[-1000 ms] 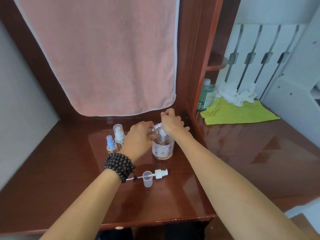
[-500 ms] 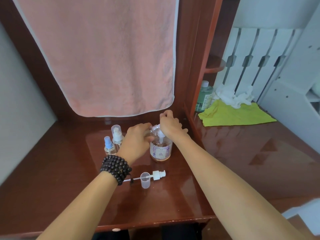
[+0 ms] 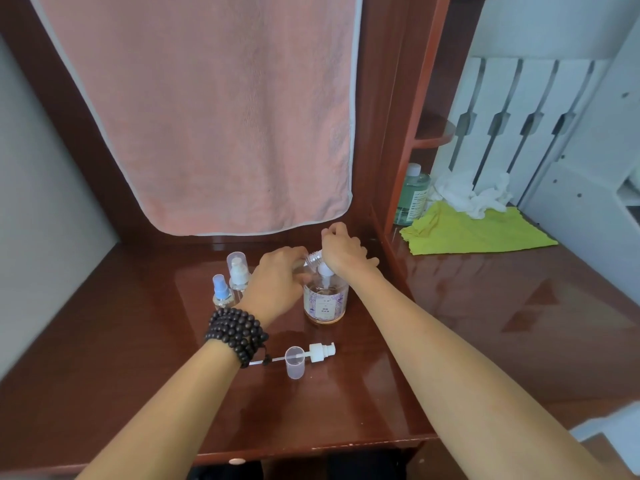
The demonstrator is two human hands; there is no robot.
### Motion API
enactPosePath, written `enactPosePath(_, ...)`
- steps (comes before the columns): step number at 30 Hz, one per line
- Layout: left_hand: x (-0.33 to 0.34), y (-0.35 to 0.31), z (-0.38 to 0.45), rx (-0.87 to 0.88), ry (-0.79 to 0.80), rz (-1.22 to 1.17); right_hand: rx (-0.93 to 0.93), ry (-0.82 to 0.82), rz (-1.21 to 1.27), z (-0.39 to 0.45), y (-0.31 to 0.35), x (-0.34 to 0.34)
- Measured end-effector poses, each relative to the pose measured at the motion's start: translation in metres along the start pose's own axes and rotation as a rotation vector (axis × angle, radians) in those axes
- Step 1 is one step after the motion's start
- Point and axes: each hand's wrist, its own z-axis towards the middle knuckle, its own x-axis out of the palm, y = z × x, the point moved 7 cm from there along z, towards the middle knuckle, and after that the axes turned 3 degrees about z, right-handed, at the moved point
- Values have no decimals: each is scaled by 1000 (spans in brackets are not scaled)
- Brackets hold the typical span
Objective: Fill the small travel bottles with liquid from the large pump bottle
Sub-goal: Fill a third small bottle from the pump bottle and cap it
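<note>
Mid-fill: left hand (image 3: 277,285) grips an uncapped small bottle (image 3: 311,260) tilted at the pump bottle (image 3: 325,301), right hand (image 3: 341,252) curled over its pump; two capped bottles (image 3: 230,284) wait left of it.

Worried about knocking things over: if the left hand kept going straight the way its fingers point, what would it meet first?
The left hand points right, toward the right hand over the large pump bottle. It would likely meet that hand or the pump first; depth is unclear.
</note>
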Motion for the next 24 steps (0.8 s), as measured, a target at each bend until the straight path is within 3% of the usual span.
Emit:
enactPosePath(7, -13, -4, 5, 23, -37, -41, -69, -22, 32, -5, 18, -16)
enactPosePath(14, 2, 1, -1, -22, -4, -13, 7, 28, 11, -5, 0, -3)
enactPosePath(24, -9, -4, 3, -9, -8, -23, -38, 12, 43, -8, 13, -13)
